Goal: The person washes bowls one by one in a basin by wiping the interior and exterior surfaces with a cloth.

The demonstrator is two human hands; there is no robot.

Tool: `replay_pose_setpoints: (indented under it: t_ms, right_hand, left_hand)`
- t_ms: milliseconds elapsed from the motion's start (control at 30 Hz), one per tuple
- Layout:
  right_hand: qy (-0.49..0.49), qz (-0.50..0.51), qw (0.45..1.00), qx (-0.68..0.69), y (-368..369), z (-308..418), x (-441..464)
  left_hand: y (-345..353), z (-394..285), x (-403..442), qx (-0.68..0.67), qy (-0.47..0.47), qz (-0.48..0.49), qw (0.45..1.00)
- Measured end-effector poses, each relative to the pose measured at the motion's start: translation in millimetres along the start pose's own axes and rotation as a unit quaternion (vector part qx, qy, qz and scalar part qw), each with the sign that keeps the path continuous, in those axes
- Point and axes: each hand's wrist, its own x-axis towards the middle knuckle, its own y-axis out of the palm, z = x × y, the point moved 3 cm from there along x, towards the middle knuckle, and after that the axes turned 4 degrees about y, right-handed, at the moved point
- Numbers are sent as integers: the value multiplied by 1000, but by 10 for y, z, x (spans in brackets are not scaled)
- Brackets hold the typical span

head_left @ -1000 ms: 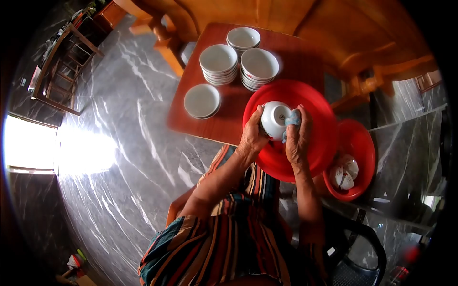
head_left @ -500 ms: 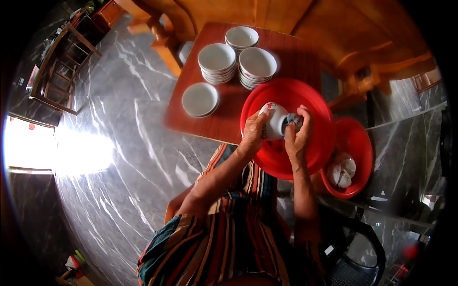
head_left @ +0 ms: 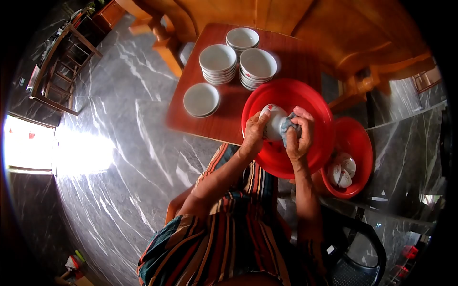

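Note:
Over a red basin (head_left: 318, 102), my left hand (head_left: 254, 129) grips a white bowl (head_left: 273, 125) by its left side. The bowl is tipped on its side, its outer wall with a red flower print showing. My right hand (head_left: 299, 136) is closed on a grey-blue cloth (head_left: 287, 127), pressed against the bowl's right side. Something pink shows at the fingertips of that hand. The bowl's inside is hidden from view.
White bowls stand in stacks (head_left: 218, 59) on the brown table (head_left: 183, 121), left of the basin. Beside the table at right, a second red tub (head_left: 358, 138) holds a few printed bowls (head_left: 339, 175). A black chair (head_left: 365, 248) is at lower right; a wooden bench (head_left: 362, 38) lies behind.
My right hand has shifted slightly with the cloth, which now covers more of the bowl's right side. My left hand keeps its hold on the bowl.

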Motion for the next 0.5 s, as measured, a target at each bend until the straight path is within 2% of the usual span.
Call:
replay_pose_setpoints:
  t_ms: [67,133,233,267,333,367,467,500]
  right_hand:
    - [16,-44,998,36,-21,32,5]
    - [-8,-18,1000,-5,1,68,23]
    - [-48,19,997,-59,68,-13,9]
    - [-5,28,999,-18,82,-77,0]
    - [72,38,995,61,88,-137,33]
    - [172,21,979,105,81,-166,21]
    - [279,19,947,161,-6,-246,62]
    - [279,19,947,161,-27,-313,44]
  left_hand:
    - [96,-43,-62,85,35,36,995]
    - [144,11,-43,145,160,79,973]
    - [102,2,-73,140,176,96,970]
    - [57,-5,-71,214,201,111,949]
    - [94,-71,-89,233,200,121,944]
    - [112,-103,-97,242,199,126,941]
    - [95,-64,-78,167,105,104,975]
    - [64,-29,-60,154,81,97,980]
